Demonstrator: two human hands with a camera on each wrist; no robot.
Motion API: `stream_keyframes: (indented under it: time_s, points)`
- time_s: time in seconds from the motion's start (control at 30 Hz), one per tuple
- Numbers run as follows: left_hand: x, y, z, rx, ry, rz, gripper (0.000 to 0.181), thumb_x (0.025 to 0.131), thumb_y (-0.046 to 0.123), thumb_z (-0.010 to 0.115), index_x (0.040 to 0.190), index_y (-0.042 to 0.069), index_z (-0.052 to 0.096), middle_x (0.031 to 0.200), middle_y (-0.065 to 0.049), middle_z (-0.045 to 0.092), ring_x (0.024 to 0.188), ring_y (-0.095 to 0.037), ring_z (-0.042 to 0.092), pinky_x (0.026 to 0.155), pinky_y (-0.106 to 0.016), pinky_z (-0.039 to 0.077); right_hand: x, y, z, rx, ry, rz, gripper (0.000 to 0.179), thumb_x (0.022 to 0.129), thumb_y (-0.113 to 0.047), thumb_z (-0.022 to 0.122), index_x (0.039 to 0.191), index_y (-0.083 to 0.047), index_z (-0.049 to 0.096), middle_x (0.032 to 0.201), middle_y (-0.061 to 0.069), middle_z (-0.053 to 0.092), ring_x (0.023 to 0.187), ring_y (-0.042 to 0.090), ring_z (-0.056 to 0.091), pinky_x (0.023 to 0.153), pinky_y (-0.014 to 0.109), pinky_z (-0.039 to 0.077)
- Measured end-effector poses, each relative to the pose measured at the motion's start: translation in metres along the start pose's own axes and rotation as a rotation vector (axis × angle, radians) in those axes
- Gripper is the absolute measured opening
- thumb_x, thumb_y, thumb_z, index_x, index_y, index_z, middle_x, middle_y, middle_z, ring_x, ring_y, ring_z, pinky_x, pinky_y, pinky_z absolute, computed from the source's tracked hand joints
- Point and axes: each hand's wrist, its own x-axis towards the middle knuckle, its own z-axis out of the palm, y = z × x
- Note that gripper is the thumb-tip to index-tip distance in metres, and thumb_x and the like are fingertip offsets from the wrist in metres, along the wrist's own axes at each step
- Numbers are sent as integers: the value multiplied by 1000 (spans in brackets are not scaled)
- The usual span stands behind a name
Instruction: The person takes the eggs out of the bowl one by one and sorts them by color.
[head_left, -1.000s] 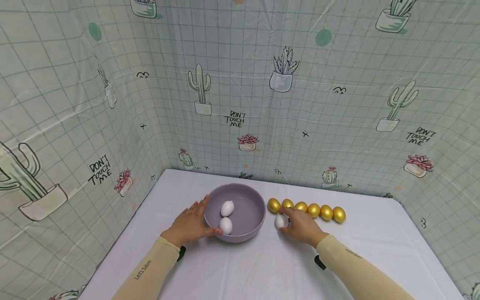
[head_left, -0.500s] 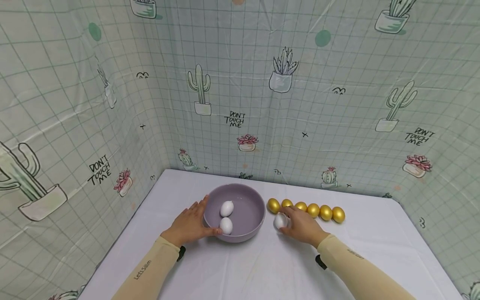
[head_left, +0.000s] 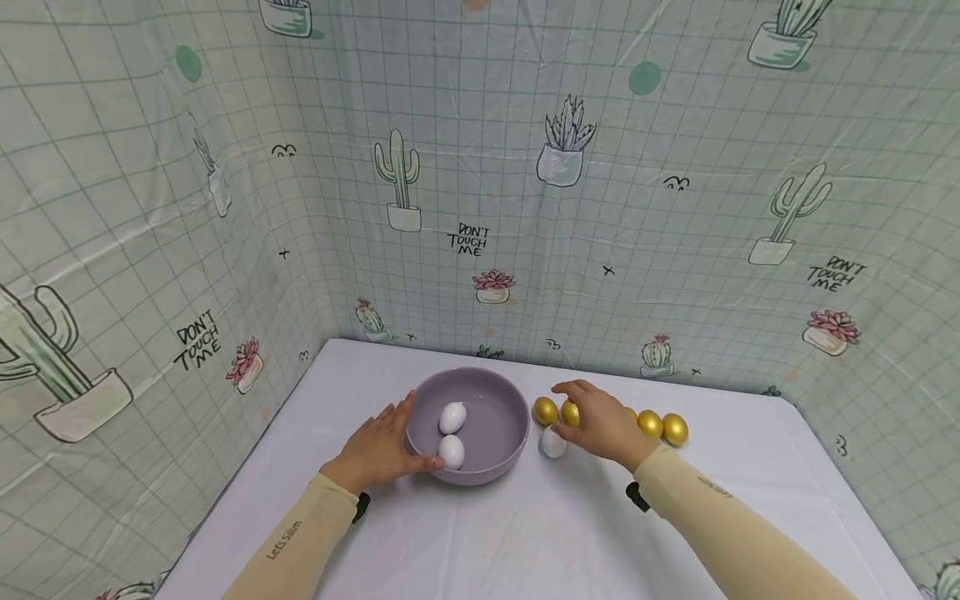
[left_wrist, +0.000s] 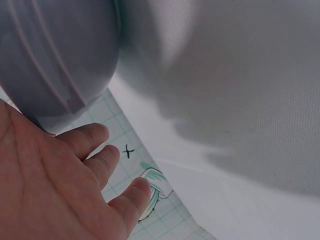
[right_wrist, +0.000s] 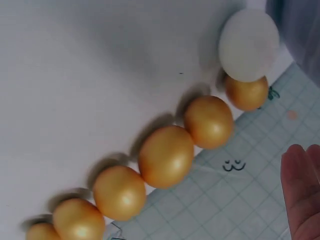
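My left hand [head_left: 377, 447] rests against the left side of a mauve bowl [head_left: 495, 475], its thumb along the front rim. In the left wrist view its fingers [left_wrist: 100, 165] stretch out beside the bowl's outer wall. Two white eggs, a rear egg [head_left: 452, 417] and a front egg [head_left: 451, 452], lie inside. Just right of the bowl, another white egg [head_left: 553, 444] sits on the table. Over the row of golden eggs hovers my right hand [head_left: 602, 423], thumb near that white egg. The right wrist view shows a gap between its fingers [right_wrist: 300, 175] and the white egg.
Several golden eggs [head_left: 650, 425] line up right of the bowl, partly hidden by the right hand. A white cloth covers the table [head_left: 495, 550]. Behind and at the sides hangs a grid-patterned curtain [head_left: 570, 317] with cactus drawings.
My right hand has let go of the white egg and lifted back over the golden eggs. That egg has shifted slightly left, closer to the bowl. My left hand has stayed put.
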Motion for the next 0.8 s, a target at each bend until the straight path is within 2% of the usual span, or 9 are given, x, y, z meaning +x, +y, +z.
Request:
stream_keyframes:
  time_s: [0.07, 0.33, 0.53, 0.8]
  points:
    - [0, 0, 0, -5, 4, 0, 125, 75, 77, 67, 159, 2, 14, 157, -22, 31, 144, -41, 28, 113, -58, 26, 8, -8, -5, 6, 11, -19, 54, 83, -24, 80, 131, -8, 60, 127, 9, 61, 95, 25, 67, 74, 41, 56]
    - [-1, 1, -1, -13, 7, 0, 124, 75, 76, 68, 159, 2, 15, 157, -22, 32, 143, -41, 29, 112, -58, 26, 37, -48, -5, 36, -42, -51, 57, 84, -26, 80, 135, -12, 58, 129, 7, 59, 107, 23, 64, 82, 39, 55]
    - [0, 0, -2, -10, 10, 10, 124, 75, 77, 67, 159, 2, 14, 156, -23, 32, 143, -42, 30, 112, -59, 27, 55, -74, 13, 41, -118, -91, 61, 85, -29, 80, 138, -10, 56, 135, 9, 57, 113, 23, 61, 92, 39, 51]
    - [0, -2, 0, 2, -4, 15, 124, 76, 77, 65, 159, 2, 13, 157, -22, 31, 143, -42, 29, 111, -59, 27, 63, -98, 43, 16, -234, -132, 64, 85, -35, 79, 139, -11, 55, 136, 8, 57, 121, 23, 57, 99, 41, 47]
